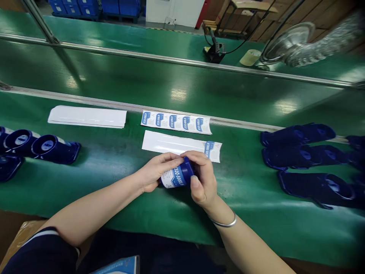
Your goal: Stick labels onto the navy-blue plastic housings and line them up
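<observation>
Between my two hands is a dark blue plastic housing with a blue-and-white printed label around its side. My left hand grips the labelled end, its thumb lying along the top. The flanged end is in my right hand, fingers curled over the far side and thumb in front. Just beyond my hands lies a label strip with one printed label left at its right end. Behind that is a strip of several printed labels.
Blank white strips lie at the back left. Several blue housings stand at the left, and more dark blue housings lie at the right. A metal rail crosses beyond the bench. Farther back are a tool holder and a tape roll.
</observation>
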Available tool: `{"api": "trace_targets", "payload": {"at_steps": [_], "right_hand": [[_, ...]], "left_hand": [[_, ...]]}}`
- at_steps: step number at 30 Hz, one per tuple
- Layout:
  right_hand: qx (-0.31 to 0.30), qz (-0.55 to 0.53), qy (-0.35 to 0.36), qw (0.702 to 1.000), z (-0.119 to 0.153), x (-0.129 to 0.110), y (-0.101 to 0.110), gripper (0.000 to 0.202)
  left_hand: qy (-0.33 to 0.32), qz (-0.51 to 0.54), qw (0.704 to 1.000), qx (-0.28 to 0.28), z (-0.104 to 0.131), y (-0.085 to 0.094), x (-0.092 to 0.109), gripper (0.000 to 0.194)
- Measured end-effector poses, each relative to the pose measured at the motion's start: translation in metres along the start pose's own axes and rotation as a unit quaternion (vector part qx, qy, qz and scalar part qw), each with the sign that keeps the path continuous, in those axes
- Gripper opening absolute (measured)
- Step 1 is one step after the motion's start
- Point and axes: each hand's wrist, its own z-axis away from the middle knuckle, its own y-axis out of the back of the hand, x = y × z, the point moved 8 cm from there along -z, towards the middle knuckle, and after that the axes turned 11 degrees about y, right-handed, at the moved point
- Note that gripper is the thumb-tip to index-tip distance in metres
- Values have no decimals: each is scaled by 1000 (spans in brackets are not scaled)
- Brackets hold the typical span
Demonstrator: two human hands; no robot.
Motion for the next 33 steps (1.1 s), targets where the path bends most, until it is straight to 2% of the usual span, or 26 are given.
{"api": "trace_targets", "payload": {"at_steps": [5, 8, 12, 19, 24, 27, 29, 33], "right_hand": [[24, 38, 15, 999, -8, -7, -4, 41], [38, 86, 41, 995, -17, -5, -4, 44], [55, 112, 41, 991, -24, 0, 0, 43], [64, 99, 20, 993, -22, 5, -1, 43], [76, 97, -10, 992, -22, 11, 2, 42], [86, 88, -27, 992, -18, 12, 3, 39], [93, 81, -44, 991, -14, 11, 3, 37], [94, 71, -115, 986, -2, 19, 6, 33]], "left_hand": [[-109, -117, 983, 88, 13, 1, 17, 34], [-140, -178, 963, 144, 12, 10, 22, 40], [-185, -278, 923, 189, 7, 21, 27, 52], [-280, -437, 825, 222, 11, 20, 39, 48], [-317, -498, 783, 196, 7, 14, 44, 46], [-351, -490, 772, 200, 11, 9, 45, 45], [-361, -476, 777, 199, 15, 4, 44, 47], [-304, -484, 801, 180, 11, -4, 33, 58]]}}
